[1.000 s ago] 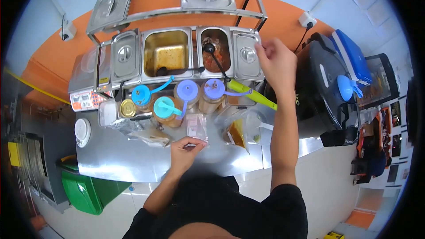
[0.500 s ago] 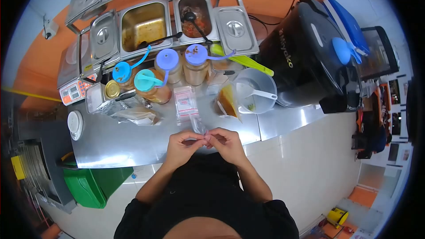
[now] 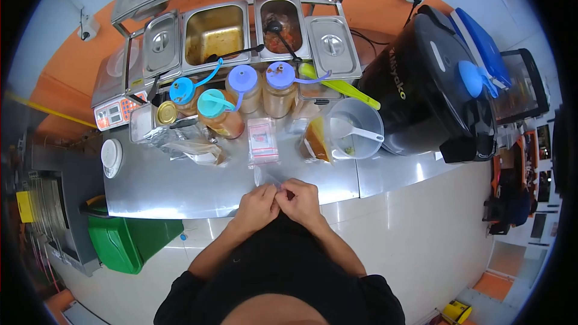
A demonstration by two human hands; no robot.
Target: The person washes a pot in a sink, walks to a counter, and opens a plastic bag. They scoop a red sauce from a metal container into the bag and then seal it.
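My left hand (image 3: 257, 207) and my right hand (image 3: 299, 202) meet at the front edge of the steel counter, fingers closed together on a small clear plastic bag (image 3: 265, 176). The bag's clear end sticks out beyond my fingertips over the counter; what it may contain is hidden. Just past it lies a stack of small zip bags (image 3: 262, 138) with red stripes. To the right stand a pouch of brown-orange contents (image 3: 316, 140) and a clear tub (image 3: 367, 121) with a white scoop (image 3: 355, 130) in it.
Several jars with blue and purple lids (image 3: 242, 77) line the back, before steel pans (image 3: 215, 36) holding black ladles. A large black Miyako container (image 3: 421, 84) stands right. Left are a scale (image 3: 117, 111), a white round lid (image 3: 111, 154), crumpled plastic (image 3: 186, 141) and a green bin (image 3: 129, 241) below.
My fingers have closed more tightly, knuckles turned up, and my hands have come nearer together on the bag. The whole view has shifted slightly.
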